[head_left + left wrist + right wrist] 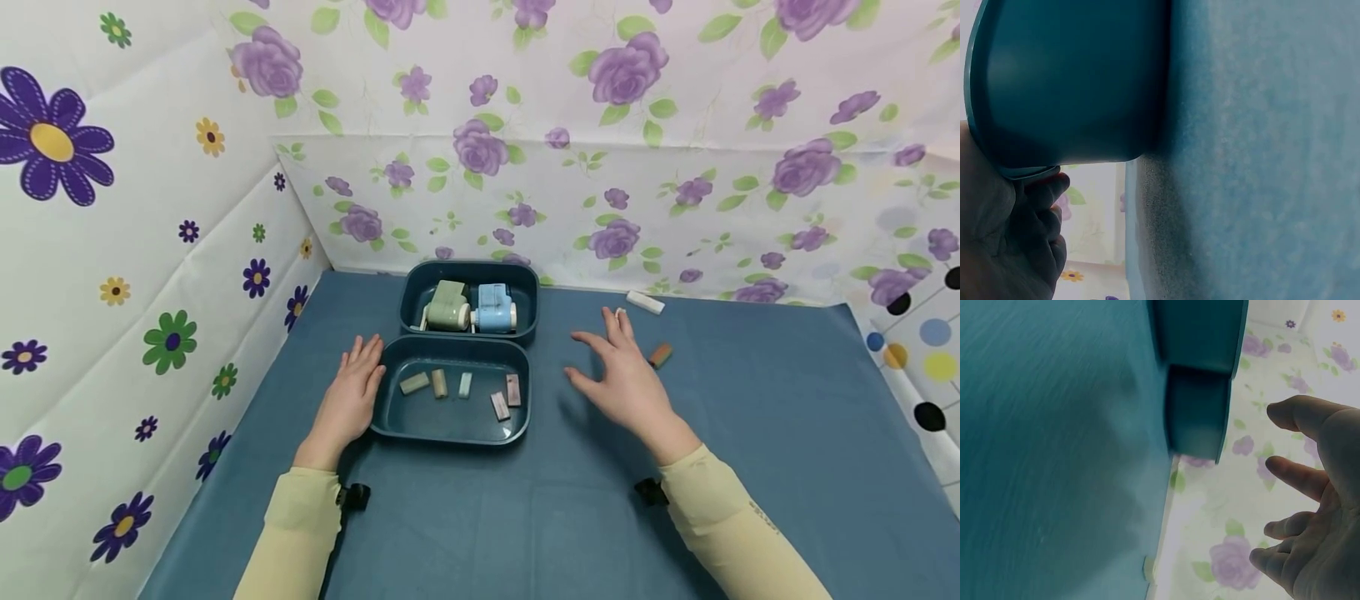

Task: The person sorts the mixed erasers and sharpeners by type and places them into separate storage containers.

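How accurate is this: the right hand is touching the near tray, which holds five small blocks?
Not quite: the left hand touches the near tray, as the head and left wrist views show. The right hand hovers apart from it. That tray does hold five small blocks.

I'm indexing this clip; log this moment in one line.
left grip: at left rim of front tray | right grip: empty, above table | front tray: five small blocks | rear tray: green device, blue device
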Demonstrator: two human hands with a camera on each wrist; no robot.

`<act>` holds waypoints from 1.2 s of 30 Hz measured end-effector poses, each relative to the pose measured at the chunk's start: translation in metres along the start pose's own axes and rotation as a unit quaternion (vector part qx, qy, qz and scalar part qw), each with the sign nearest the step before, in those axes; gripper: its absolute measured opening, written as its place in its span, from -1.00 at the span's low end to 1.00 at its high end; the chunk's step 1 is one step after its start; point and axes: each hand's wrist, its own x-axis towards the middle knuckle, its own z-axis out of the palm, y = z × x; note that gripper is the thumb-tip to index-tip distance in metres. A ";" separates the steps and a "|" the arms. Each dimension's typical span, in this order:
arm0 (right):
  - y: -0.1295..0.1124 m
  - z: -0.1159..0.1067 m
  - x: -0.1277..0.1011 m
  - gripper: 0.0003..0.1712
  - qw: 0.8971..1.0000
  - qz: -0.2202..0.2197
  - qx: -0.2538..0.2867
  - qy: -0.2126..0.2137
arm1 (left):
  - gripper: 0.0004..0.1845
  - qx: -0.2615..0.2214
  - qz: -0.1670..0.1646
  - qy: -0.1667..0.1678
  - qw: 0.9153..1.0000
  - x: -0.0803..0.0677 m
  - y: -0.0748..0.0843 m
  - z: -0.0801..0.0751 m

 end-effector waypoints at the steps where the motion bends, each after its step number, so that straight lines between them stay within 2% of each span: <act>1: 0.002 -0.001 0.000 -0.32 1.000 0.001 -0.002 0.000 | -0.41 0.001 -0.001 0.000 1.000 0.000 0.000 0.000; 18: 0.038 -0.016 -0.012 -0.37 0.999 0.042 -0.014 -0.012 | -0.42 0.009 -0.007 -0.013 1.000 0.002 0.001 -0.002; 30: 0.059 -0.031 -0.020 -0.39 0.998 0.065 -0.012 -0.002 | -0.41 0.007 -0.005 -0.012 1.000 0.002 -0.001 -0.002; 36: 0.071 -0.033 -0.021 -0.46 0.997 0.072 -0.009 0.009 | -0.41 0.006 -0.006 -0.012 1.000 0.001 -0.001 -0.002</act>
